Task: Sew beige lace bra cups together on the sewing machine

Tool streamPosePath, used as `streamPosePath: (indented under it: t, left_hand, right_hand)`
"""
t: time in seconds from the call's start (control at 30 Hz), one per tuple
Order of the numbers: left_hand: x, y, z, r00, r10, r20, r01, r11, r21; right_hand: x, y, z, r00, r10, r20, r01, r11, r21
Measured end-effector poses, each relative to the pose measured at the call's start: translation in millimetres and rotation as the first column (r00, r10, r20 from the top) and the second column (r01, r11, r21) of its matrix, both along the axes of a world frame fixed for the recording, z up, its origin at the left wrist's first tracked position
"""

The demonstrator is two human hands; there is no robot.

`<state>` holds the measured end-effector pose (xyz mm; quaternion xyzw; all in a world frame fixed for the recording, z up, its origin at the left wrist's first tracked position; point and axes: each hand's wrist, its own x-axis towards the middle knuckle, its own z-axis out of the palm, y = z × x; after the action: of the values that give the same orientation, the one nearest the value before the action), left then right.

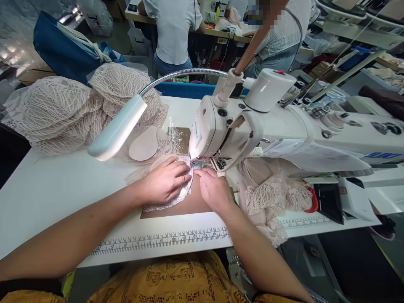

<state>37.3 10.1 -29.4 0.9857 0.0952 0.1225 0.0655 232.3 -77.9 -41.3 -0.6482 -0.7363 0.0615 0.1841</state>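
Note:
My left hand (166,181) lies flat, fingers together, on a round lace-covered cup piece (179,197) on the white sewing table (63,185). The fingertips reach toward the presser foot (198,165) of the white sewing machine (240,126). My right hand (213,188) rests just right of the lace piece, its fingers curled down at the edge of the piece beside the foot. What its fingertips pinch is hidden.
A gooseneck lamp (118,126) hangs over the table's left half. A heap of lace cups (72,107) fills the back left; a bare foam cup (143,145) lies near it. More lace (268,198) drapes off the right. Two people (175,29) work at benches behind.

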Motion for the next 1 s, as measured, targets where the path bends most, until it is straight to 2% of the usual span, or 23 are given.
streamPosePath:
  t: [0.17,0.37,0.77,1.0]
  left_hand:
    - [-1,0,-0.8,1.000,-0.021,0.002,0.021,0.999,-0.033]
    - [-3,3,-1.8,1.000,-0.004,0.006,0.004,0.997,-0.081]
    - [2,3,-4.1,0.998,0.048,0.034,-0.046,0.997,-0.057]
    - [1,4,-11.1,0.997,0.050,0.063,-0.046,0.997,-0.063]
  right_hand:
    - [-2,-1,4.2,0.999,0.016,-0.029,-0.017,0.999,-0.043]
    - [-3,0,4.8,0.998,0.041,0.040,-0.039,0.997,-0.068]
    - [-7,2,-0.1,0.991,0.000,0.137,0.010,0.998,-0.069]
    - [-7,2,-1.5,0.990,-0.011,0.143,0.021,0.998,-0.065]
